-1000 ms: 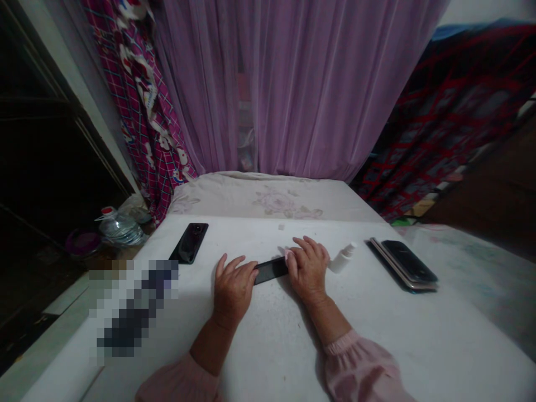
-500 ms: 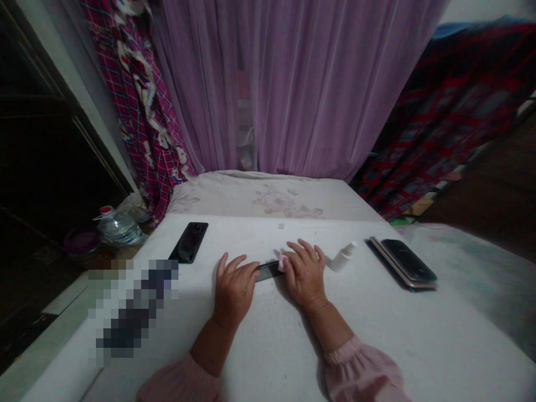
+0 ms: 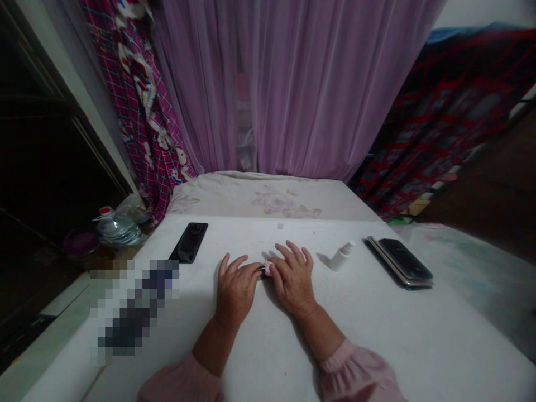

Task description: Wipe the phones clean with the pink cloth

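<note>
My left hand (image 3: 237, 290) pinches the left end of a thin dark slab, apparently a phone (image 3: 263, 274), between thumb and forefinger. Its other fingers are raised. A small pink cloth (image 3: 268, 268) is held under the thumb and forefinger of my right hand (image 3: 294, 282) and pressed against the phone's edge. Most of the phone is covered by my two hands. To the right of my right hand, a white spray bottle (image 3: 340, 258) stands upright on the white tablecloth (image 3: 268, 357).
At the left lies a black phone (image 3: 190, 243), beside a blurred-out patch. A stack of phones (image 3: 400, 262) is on the right. Behind the bed-like floral cloth (image 3: 226, 192) hang purple curtains (image 3: 310, 84). A large water bottle (image 3: 119, 226) sits low at left.
My right hand has slid left along the phone with the pink cloth, closer to my left hand. My left hand has barely moved.
</note>
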Action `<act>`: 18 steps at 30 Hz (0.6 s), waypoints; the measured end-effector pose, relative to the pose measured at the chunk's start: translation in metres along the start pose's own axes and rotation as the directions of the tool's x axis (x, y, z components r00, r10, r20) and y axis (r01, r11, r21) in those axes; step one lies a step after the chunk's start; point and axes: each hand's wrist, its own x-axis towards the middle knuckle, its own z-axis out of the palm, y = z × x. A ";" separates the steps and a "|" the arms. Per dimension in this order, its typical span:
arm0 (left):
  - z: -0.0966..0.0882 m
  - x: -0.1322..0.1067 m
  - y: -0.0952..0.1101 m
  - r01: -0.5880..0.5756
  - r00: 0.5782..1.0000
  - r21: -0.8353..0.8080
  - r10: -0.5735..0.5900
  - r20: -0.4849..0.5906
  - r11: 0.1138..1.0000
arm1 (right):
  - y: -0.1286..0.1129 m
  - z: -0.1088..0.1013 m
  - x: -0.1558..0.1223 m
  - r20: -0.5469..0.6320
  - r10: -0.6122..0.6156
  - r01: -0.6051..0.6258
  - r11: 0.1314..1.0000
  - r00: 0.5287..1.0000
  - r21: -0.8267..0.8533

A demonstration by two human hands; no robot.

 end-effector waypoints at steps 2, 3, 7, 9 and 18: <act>0.000 0.000 -0.001 0.002 1.000 -0.001 -0.002 0.000 1.000 | 0.017 0.001 -0.002 -0.037 0.074 -0.075 0.996 0.997 -0.043; 0.001 0.000 -0.001 0.006 1.000 -0.002 -0.006 0.000 1.000 | 0.025 0.001 -0.003 -0.071 0.120 -0.124 0.990 0.990 -0.064; 0.002 0.000 -0.001 0.023 1.000 0.000 -0.023 -0.001 1.000 | 0.039 0.002 -0.006 -0.139 0.231 -0.241 0.969 0.963 -0.059; 0.003 0.000 -0.002 0.031 1.000 0.003 -0.031 0.000 1.000 | 0.037 0.004 -0.006 -0.153 0.292 -0.300 0.954 0.944 -0.028; 0.007 -0.002 -0.003 0.015 0.998 -0.007 -0.015 -0.054 1.000 | 0.045 0.018 -0.015 -0.068 0.408 -0.408 0.913 0.911 0.003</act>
